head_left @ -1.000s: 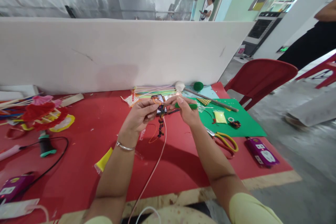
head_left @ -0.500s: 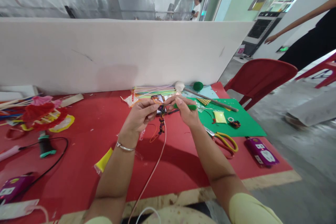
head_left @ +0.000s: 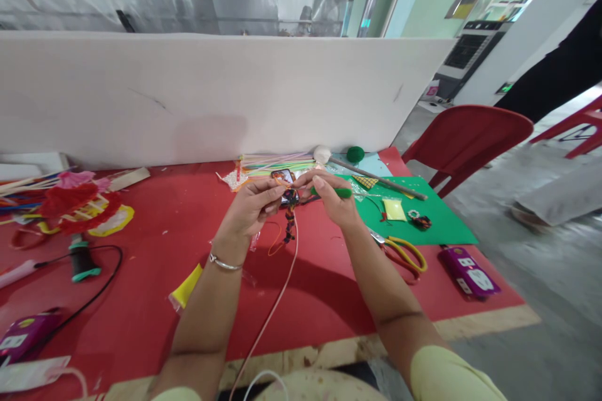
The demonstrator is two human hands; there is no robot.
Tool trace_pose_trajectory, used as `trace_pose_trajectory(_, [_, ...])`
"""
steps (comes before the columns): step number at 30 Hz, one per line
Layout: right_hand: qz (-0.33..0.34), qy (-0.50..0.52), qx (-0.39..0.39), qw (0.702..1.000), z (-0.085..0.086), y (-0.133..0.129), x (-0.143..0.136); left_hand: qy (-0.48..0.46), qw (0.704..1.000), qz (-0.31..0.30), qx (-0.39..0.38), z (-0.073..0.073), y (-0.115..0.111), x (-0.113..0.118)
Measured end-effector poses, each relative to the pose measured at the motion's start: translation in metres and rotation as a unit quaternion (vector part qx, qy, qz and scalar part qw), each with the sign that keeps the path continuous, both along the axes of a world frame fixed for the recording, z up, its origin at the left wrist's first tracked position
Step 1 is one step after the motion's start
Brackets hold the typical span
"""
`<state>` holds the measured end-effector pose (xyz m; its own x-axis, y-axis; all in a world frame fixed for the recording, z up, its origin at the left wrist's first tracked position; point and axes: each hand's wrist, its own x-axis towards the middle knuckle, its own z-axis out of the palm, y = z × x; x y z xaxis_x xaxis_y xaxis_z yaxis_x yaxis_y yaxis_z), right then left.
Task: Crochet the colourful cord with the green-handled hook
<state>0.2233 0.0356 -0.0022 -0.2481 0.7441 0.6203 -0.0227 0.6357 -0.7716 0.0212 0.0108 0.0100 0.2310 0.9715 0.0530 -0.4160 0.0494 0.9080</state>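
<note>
Above the red table, my left hand (head_left: 254,203) pinches orange yarn (head_left: 283,184) between thumb and fingers. My right hand (head_left: 333,198) is closed around a green-handled crochet hook (head_left: 345,192), its tip close to the left fingertips. A dark, knotted strip with orange and purple flecks (head_left: 290,225) hangs below the hands. A loose loop of orange yarn (head_left: 273,253) lies beside it. Just behind the hands a phone (head_left: 282,176) with a lit screen is partly hidden. Its pink cable (head_left: 282,294) runs down to the table's front edge.
Scissors (head_left: 404,254), a green sheet (head_left: 451,229) with small items and a purple power strip (head_left: 470,272) are on the right. Red crafts (head_left: 79,207), a glue gun (head_left: 82,260) and a yellow packet (head_left: 185,288) lie left. A white panel (head_left: 211,94) stands behind.
My hands have barely moved; the dark strip swings very slightly. The person at the right has lowered or withdrawn an arm, and the far person has gone behind the panel's frame.
</note>
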Motion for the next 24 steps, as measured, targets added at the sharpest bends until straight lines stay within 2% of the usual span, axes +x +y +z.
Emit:
trace_pose_trajectory(10, [-0.002, 0.023, 0.047, 0.999, 0.000, -0.004, -0.008, -0.012, 0.999, 0.038, 0.009, 0.003, -0.003, 0.008])
trace_pose_trajectory(17, [-0.013, 0.012, 0.033, 0.999, -0.006, -0.003, -0.017, -0.020, 0.997, 0.066, 0.037, 0.000, -0.004, 0.012])
trace_pose_trajectory(20, [-0.020, 0.030, 0.035, 0.999, -0.010, -0.003, -0.022, 0.001, 0.994, 0.088, 0.068, -0.004, -0.001, 0.010])
trace_pose_trajectory(24, [-0.053, 0.031, 0.030, 0.998, -0.009, -0.010, -0.029, 0.058, 0.989, 0.088, 0.107, -0.006, 0.001, 0.004])
